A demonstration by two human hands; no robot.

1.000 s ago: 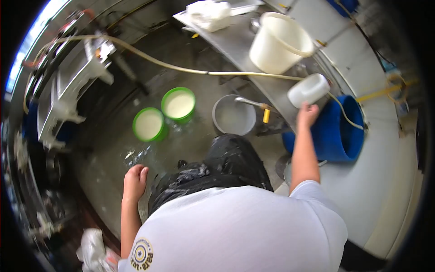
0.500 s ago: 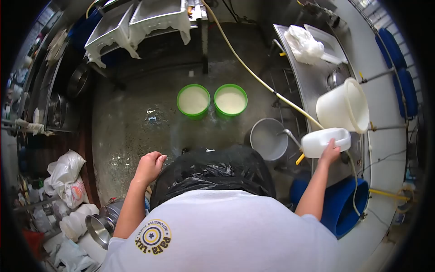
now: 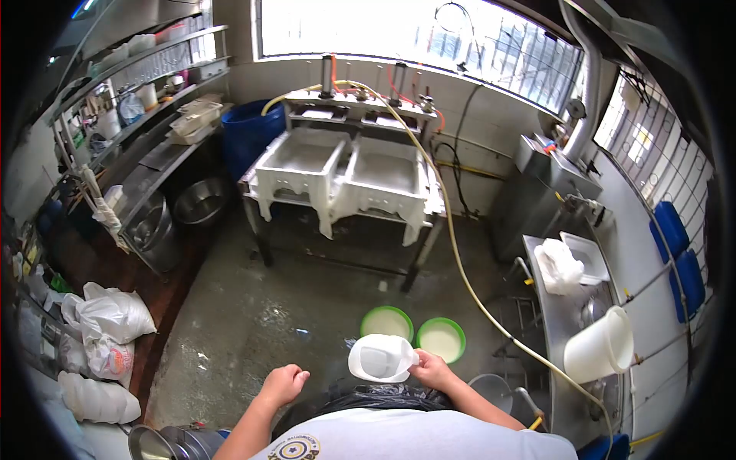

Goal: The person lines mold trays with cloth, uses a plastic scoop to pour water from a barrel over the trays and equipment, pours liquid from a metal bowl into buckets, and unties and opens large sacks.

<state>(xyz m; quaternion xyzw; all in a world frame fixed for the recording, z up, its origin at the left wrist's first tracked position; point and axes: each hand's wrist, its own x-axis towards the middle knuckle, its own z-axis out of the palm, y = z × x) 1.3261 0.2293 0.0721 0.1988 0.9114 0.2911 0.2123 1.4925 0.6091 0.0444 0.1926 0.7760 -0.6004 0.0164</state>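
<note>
My right hand [image 3: 433, 371] is closed around the handle of a white plastic jug [image 3: 381, 358], held in front of my body with its opening facing up. Just beyond it on the floor stand two green-rimmed buckets, the left bucket [image 3: 384, 310] and the right bucket [image 3: 463, 337], both filled with a pale creamy liquid. The jug overlaps the near edge of the left bucket in view; whether it touches is unclear. To the left, my left hand [image 3: 284, 385] hangs above the wet floor, fingers curled in, with nothing visible in it.
Two white trays [image 3: 263, 184] sit on a metal stand ahead. A yellowish hose [image 3: 452, 238] runs down to the right side. A steel counter [image 3: 553, 326] bears a tilted white bucket [image 3: 590, 354]; a grey pot [image 3: 491, 391] is below. White sacks [image 3: 115, 314] lie at left.
My right hand has brought the jug from beside the counter on the right to the middle, near the green buckets. The view has tilted up, showing the stand and window.
</note>
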